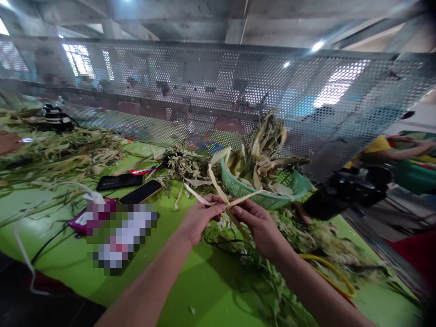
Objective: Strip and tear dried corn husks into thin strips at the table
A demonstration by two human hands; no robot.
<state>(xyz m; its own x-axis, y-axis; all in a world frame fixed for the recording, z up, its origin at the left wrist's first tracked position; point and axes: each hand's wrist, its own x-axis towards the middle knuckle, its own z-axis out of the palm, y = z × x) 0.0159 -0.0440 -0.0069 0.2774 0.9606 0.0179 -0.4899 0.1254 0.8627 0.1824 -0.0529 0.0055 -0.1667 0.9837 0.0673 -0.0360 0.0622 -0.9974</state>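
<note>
Pale dried husk strips (218, 184) cross one another between my two hands, above the green table (190, 277). My left hand (202, 218) pinches them with thumb and fingers just left of the crossing. On the right side of the crossing, my right hand (252, 222) is closed on the strips too. One strip end points up, others reach out to the left and right. Just beyond my hands stands a green plastic basket (245, 187) holding dried husks (262, 159).
Phones (141, 192), a red cutter (143, 171) and a purple power strip (85, 218) with cables lie left. Loose plant matter (313, 240) and a yellow loop (334, 277) lie right. A perforated metal screen (204, 95) stands behind. Another person's hand (9, 141) is at far left.
</note>
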